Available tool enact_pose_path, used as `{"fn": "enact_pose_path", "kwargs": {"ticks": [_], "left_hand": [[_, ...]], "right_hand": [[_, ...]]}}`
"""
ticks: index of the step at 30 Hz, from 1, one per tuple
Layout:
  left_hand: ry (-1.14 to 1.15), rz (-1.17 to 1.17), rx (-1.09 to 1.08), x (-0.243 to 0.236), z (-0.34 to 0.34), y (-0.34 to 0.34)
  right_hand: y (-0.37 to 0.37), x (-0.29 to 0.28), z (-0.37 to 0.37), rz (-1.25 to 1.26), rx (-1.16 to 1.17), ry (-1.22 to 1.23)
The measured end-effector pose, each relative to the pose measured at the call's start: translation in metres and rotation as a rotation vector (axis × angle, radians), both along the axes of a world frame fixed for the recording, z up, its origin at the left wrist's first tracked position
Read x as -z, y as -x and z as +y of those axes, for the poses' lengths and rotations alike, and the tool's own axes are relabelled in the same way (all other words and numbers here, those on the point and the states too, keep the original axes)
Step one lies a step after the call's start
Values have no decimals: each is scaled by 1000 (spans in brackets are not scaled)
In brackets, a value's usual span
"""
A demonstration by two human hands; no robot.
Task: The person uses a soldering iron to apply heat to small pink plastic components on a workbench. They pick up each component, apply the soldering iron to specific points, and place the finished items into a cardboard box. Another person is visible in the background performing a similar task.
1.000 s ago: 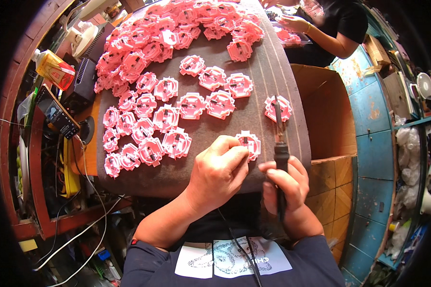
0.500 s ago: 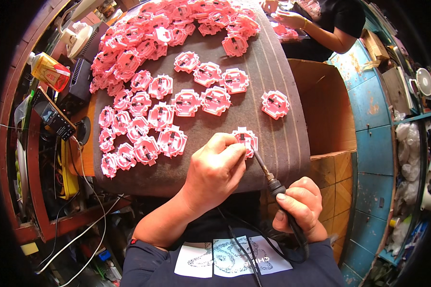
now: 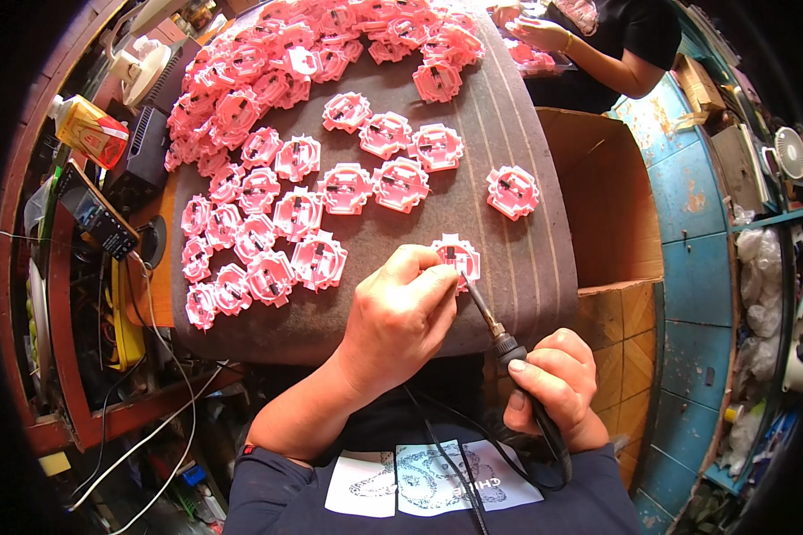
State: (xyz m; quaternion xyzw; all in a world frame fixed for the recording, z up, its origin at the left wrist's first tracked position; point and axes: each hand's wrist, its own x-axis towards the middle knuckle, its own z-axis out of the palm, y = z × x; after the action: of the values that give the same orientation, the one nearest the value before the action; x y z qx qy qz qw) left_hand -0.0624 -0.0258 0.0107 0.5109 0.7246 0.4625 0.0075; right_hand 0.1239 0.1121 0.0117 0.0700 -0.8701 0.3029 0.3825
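My right hand [image 3: 558,385] is wrapped round the black handle of a soldering iron [image 3: 492,325]. The iron slants up and left, its tip at a pink plastic part [image 3: 457,255] with small dark pieces in it. My left hand [image 3: 400,314] is closed in a pinch at the left edge of that part; whatever sits between its fingertips is hidden. Off to the right lies a single similar pink housing [image 3: 512,193]. Several more, such as one pink housing [image 3: 318,260], stand in loose rows to the left.
A large heap of pink housings [image 3: 241,107] covers the far end of the dark-topped table [image 3: 393,334]. An open cardboard box [image 3: 611,196] stands along its right side. Beyond it, another person's hand [image 3: 540,36] is at work. A phone [image 3: 96,212] and an orange bottle [image 3: 91,131] are at left.
The iron and my right hand have shifted slightly left, with the tip a little farther over the pink part. My left hand has stayed nearly still.
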Motion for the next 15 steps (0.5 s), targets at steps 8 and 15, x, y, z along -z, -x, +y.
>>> {"fn": "enact_pose_path", "kwargs": {"ticks": [8, 15], "left_hand": [[11, -24, 5, 1, -1, 0], [8, -30, -2, 0, -1, 0]], "right_hand": [[-2, 0, -1, 0, 6, -7], [-4, 1, -1, 0, 13, 22]]}}
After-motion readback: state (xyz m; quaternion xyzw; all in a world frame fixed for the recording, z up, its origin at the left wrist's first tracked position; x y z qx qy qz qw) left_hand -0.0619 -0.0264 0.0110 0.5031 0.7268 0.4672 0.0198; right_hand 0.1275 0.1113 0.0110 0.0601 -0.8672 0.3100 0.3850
